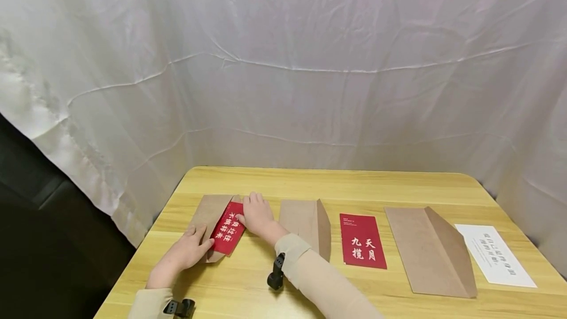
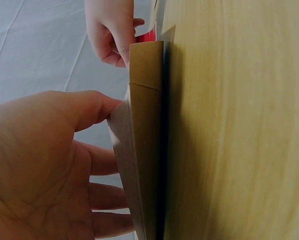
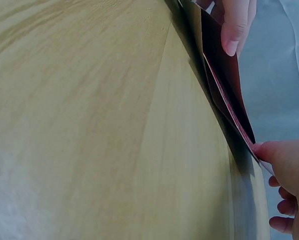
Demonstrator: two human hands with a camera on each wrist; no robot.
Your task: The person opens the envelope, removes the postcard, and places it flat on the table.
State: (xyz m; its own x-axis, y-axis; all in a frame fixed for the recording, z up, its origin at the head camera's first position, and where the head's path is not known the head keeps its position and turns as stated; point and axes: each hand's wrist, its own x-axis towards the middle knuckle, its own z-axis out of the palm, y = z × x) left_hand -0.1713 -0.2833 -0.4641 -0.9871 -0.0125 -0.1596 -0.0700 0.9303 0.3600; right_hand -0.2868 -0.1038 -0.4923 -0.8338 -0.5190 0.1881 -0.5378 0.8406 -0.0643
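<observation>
At the left of the table, a brown paper envelope (image 1: 209, 211) lies tilted, its mouth facing right. My left hand (image 1: 188, 249) holds it at the near side, the thumb over its edge in the left wrist view. Partly inside the mouth is a red card (image 1: 228, 230) with pale lettering. My right hand (image 1: 258, 214) pinches the card's outer edge between thumb and fingers. The right wrist view shows the envelope's mouth (image 3: 224, 65) spread, with the card's thin edge (image 3: 230, 107) within it.
A second brown envelope (image 1: 297, 215) lies beneath my right forearm. Further right are another red card (image 1: 363, 233), a third envelope (image 1: 421, 250) with its flap out, and a white card (image 1: 496, 255). A pale curtain (image 1: 310, 112) hangs behind the wooden table (image 1: 332, 181).
</observation>
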